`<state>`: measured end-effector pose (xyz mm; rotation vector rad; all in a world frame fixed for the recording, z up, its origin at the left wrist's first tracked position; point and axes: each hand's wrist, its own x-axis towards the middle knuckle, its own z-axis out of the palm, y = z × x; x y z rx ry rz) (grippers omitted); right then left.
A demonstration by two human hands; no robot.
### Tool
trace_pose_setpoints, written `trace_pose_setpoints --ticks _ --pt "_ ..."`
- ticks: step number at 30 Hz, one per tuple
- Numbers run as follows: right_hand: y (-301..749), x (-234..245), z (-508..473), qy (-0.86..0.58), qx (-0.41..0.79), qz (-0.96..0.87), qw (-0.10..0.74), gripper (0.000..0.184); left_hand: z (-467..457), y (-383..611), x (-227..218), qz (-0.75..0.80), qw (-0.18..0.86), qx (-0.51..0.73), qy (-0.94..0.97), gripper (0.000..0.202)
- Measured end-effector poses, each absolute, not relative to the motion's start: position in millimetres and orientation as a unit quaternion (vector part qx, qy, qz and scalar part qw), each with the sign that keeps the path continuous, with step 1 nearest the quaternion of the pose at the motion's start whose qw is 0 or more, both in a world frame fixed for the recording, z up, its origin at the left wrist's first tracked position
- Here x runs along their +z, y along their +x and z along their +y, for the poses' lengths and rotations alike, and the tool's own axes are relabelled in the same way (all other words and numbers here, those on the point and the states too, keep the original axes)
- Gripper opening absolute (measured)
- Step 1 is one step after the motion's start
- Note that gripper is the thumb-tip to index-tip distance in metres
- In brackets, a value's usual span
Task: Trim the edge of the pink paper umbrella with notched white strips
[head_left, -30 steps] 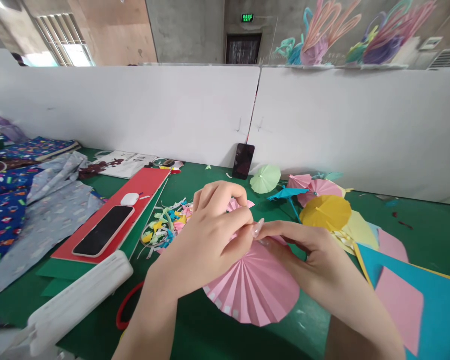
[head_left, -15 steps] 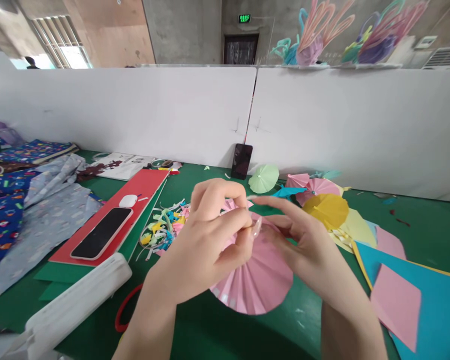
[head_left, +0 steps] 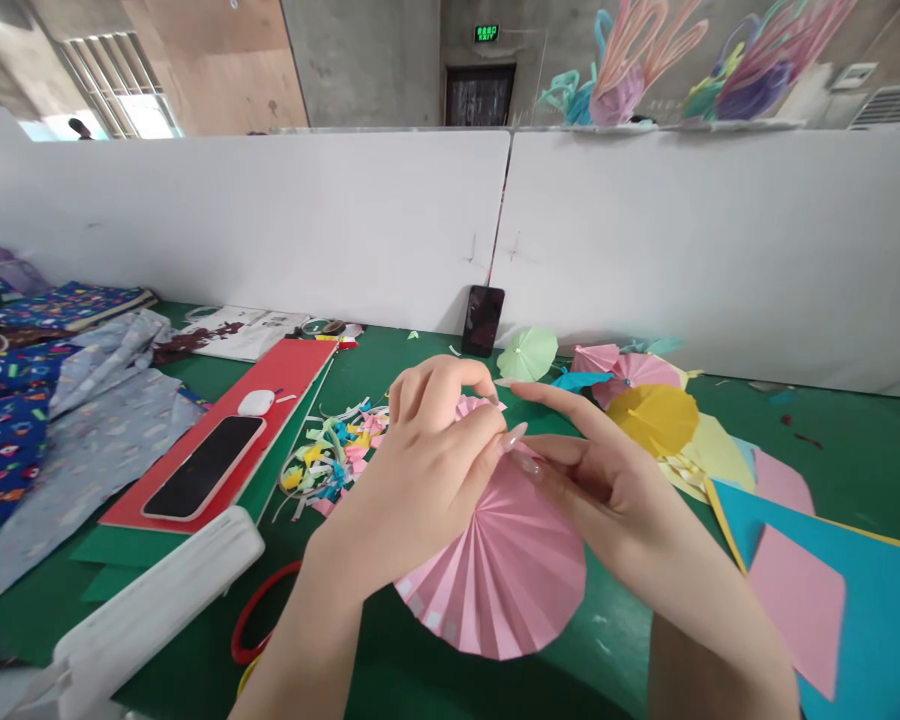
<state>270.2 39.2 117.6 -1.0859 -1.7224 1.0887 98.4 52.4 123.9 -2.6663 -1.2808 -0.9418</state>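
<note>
Between my hands is a pink pleated paper disc (head_left: 514, 570), its folds fanning out from the centre and pale square patches along its lower left edge. My left hand (head_left: 427, 480) lies over the disc's upper left, fingers curled and pinching the paper near the top. With thumb and bent fingers my right hand (head_left: 600, 460) grips the upper right edge, its index finger stretched toward the left hand. The two hands' fingertips almost meet. Part of the disc's far side is hidden behind my left hand.
Colourful paper scraps (head_left: 337, 450) lie to the left, near red-handled scissors (head_left: 251, 620) and a phone (head_left: 204, 468) on red card (head_left: 292, 375). Small paper umbrellas (head_left: 652, 420) stand at the back right. Blue paper (head_left: 885, 610) lies right. Another phone (head_left: 484, 320) leans on the white partition (head_left: 270, 220).
My left hand has turned more palm-down over the paper. The pink disc has come slightly lower and closer, showing more of its pleated centre. My right hand has barely shifted.
</note>
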Motion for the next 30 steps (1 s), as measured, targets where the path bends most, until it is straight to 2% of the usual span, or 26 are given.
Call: trace_pose_setpoints --ticks 10,30 --pt "274 117 40 -0.405 0.468 -0.687 0.381 0.046 54 98 124 -0.407 0.038 -0.292 -0.865 0.022" --pt "269 115 39 -0.431 0.449 -0.679 0.388 0.04 58 109 115 -0.43 0.146 -0.271 -0.848 0.021"
